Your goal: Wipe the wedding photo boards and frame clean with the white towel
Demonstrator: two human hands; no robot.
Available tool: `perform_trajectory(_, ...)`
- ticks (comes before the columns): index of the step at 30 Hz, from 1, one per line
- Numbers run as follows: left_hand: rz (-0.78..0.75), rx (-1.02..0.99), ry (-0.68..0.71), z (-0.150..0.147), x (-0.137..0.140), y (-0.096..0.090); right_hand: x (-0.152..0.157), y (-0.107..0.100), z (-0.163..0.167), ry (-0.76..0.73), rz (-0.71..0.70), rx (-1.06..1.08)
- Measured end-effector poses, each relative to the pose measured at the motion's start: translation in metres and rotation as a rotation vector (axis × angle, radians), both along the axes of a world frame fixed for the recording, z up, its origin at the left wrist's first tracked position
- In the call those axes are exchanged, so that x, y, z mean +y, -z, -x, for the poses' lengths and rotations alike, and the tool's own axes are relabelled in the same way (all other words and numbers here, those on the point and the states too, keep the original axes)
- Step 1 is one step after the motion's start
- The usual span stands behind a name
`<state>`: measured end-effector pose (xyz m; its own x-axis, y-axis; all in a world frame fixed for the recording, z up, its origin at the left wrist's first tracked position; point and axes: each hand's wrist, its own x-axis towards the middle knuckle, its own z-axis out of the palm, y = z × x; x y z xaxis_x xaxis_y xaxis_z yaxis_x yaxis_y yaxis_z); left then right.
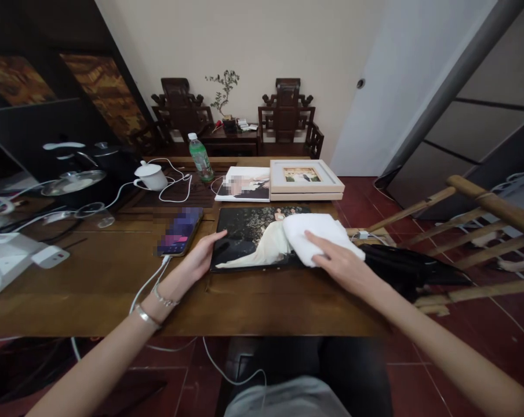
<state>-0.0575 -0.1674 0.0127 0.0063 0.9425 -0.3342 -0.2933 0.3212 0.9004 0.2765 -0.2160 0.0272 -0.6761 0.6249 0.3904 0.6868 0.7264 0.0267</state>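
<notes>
A dark, flat wedding photo album (248, 231) lies on the wooden table, its top picturing a figure in a long white gown. My left hand (201, 255) grips its left edge, thumb on top; the fingers below are partly hidden. On the album's right part rests a folded white cloth (318, 231), covering that side of the picture. My right hand (340, 263) is closed on the cloth and presses it against the surface.
Behind the album are a white photo book (244, 182) and stacked pale picture frames (308, 176). To the left lie a phone (181, 231) with its cable, a green bottle (201, 156), a lidded white cup (150, 176) and a pot (75, 188). A bamboo chair (483, 197) stands right.
</notes>
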Motion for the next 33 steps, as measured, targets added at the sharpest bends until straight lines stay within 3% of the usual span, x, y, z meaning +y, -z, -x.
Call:
perform_trajectory(3,-0.050,0.157,0.073,-0.001,0.006,0.001,-0.006,0.011,0.014,-0.034,0.056,-0.030)
perform_trajectory(6,-0.073,0.347,0.166,0.002,0.018,0.001,-0.003,0.008,0.012,0.000,0.152,-0.061)
perform_trajectory(10,-0.144,0.814,0.266,0.006,0.035,-0.001,0.010,0.005,0.004,0.081,0.236,-0.112)
perform_trajectory(16,-0.309,1.270,0.206,0.006,0.048,0.000,0.009,0.010,0.006,0.107,0.194,-0.194)
perform_trajectory(22,-0.298,1.593,0.250,0.003,0.042,-0.010,-0.002,0.017,0.006,0.080,0.120,-0.183)
perform_trajectory(27,-0.354,1.657,0.127,-0.009,0.029,-0.003,0.000,0.023,0.005,0.084,0.083,-0.183)
perform_trajectory(30,-0.556,1.481,0.044,-0.016,0.027,0.013,0.000,0.024,0.005,0.087,0.067,-0.177)
perform_trajectory(33,-0.717,1.311,0.104,-0.018,0.033,0.030,0.000,0.021,0.004,0.086,0.088,-0.183)
